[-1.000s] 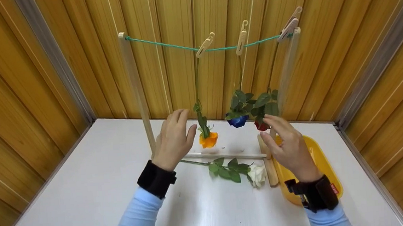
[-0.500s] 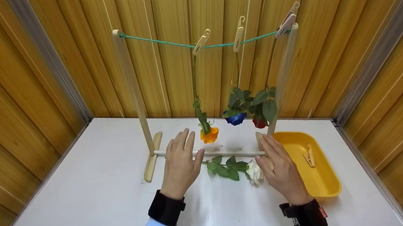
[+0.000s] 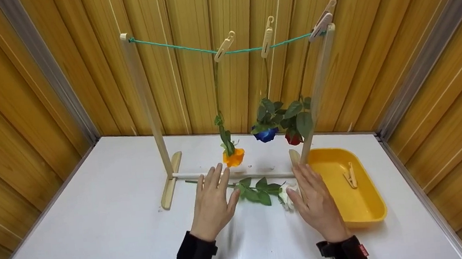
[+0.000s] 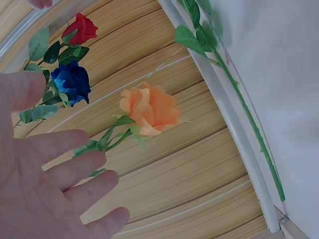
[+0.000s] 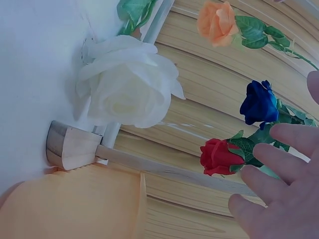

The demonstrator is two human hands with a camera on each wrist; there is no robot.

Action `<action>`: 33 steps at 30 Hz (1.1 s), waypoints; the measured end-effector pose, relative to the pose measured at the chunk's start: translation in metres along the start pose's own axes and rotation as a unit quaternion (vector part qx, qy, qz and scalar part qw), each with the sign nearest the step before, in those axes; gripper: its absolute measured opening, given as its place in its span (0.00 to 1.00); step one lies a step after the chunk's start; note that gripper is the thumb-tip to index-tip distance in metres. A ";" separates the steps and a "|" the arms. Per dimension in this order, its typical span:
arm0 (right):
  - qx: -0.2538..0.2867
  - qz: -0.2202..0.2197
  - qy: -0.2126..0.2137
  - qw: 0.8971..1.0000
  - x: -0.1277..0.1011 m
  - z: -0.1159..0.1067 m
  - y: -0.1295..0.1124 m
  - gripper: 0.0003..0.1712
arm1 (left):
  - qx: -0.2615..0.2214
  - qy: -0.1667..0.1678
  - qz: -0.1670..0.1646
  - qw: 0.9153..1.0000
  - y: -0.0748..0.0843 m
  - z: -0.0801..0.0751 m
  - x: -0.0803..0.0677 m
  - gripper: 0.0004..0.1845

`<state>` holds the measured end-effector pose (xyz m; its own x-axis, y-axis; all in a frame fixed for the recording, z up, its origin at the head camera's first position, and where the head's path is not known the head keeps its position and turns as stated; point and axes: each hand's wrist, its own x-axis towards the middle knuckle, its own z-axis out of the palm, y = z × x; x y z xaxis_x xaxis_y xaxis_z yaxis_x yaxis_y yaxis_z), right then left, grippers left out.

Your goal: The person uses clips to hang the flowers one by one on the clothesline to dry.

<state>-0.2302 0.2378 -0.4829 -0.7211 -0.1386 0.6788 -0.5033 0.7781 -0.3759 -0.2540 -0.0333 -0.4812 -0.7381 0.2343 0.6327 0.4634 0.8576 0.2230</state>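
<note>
My left hand [image 3: 214,206] hovers with straight, spread fingers over the stem of a white rose [image 5: 132,82], which lies on the table in front of the rack. Near the flower's head is my right hand [image 3: 319,204], also with straight fingers and partly covering the bloom in the head view. Neither hand holds anything. Upside down from a green cord [image 3: 176,47] hang an orange rose [image 3: 234,157], a blue rose [image 3: 265,133] and a red rose [image 3: 293,137]. Clothespins grip their stems, among them a pale clothespin [image 3: 224,47] above the orange rose.
The wooden rack [image 3: 148,111] has two posts, a low crossbar [image 3: 258,175] and flat feet. Beside its right foot, a yellow tray [image 3: 365,213] stands on the white table [image 3: 100,236] with a loose clothespin [image 3: 352,176] inside. Wood-patterned walls [image 3: 31,119] enclose the table.
Both hands have come down and back from beside the hanging roses to above the white rose, their fingers straightening. The head view has shifted slightly.
</note>
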 end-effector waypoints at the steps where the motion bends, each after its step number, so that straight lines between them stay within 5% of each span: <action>1: -0.002 0.001 -0.005 1.000 0.000 0.000 0.000 0.36 | 0.000 -0.004 -0.001 1.000 0.000 0.001 -0.001 0.31; 9: -0.007 0.026 -0.035 0.999 0.001 0.001 0.000 0.34 | 0.002 -0.021 -0.001 1.000 0.005 0.009 -0.004 0.31; 20: -0.018 0.020 -0.024 0.999 -0.003 0.004 0.008 0.34 | -0.016 -0.075 -0.005 0.997 0.020 0.018 -0.010 0.31; 33: 0.011 0.150 -0.090 0.985 0.005 -0.022 0.028 0.35 | -0.003 -0.123 0.027 0.992 0.052 0.029 -0.008 0.30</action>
<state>-0.2376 0.2724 -0.4756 -0.9106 -0.0136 0.4132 -0.2647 0.7869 -0.5574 -0.2383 0.0232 -0.4962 -0.8092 0.3855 0.4434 0.5079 0.8383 0.1982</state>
